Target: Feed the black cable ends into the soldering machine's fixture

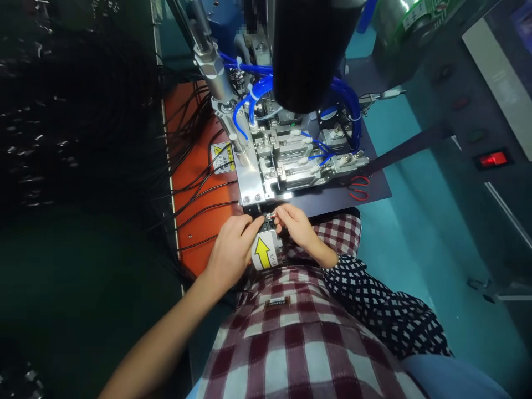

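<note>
Left hand [233, 246] pinches a black cable [266, 220] at the fixture [266, 166] edge. Right hand [297, 224] pinches its metal tip [272, 213]. Red scissors [359, 187] lie nearby.

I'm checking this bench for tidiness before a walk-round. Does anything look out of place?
Mostly the black cables: they sprawl loose across the orange mat beside the machine. Red-handled scissors lie on its dark base plate. No visible damage or spills.

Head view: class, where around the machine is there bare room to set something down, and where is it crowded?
Free: teal surface right of the dark plate, beyond the red scissors. Crowded: orange mat strewn with black cables; both hands, left and right, fill the fixture's front edge.
</note>
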Available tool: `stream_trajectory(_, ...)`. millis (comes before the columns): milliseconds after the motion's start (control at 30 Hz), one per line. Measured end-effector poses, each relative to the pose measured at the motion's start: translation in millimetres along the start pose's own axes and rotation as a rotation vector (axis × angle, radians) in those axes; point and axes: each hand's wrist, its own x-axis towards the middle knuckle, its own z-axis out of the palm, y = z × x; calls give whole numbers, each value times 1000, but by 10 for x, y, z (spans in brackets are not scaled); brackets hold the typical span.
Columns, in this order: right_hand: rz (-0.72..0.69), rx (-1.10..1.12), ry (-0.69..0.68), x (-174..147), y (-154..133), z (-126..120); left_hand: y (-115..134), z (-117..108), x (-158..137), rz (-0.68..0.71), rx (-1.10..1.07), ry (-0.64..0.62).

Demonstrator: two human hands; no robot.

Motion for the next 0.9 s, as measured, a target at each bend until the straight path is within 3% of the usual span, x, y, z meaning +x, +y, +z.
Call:
stream_trajectory(533, -75, -9, 69, -35, -40, 106, 86, 199, 36, -89, 24, -8)
stream_trajectory(733, -35, 73, 22, -15, -47, 105, 155, 223, 91, -103, 79, -15)
stream_trajectory(900, -36, 93, 13, 11, -20, 89, 87, 179, -19, -152, -77, 48)
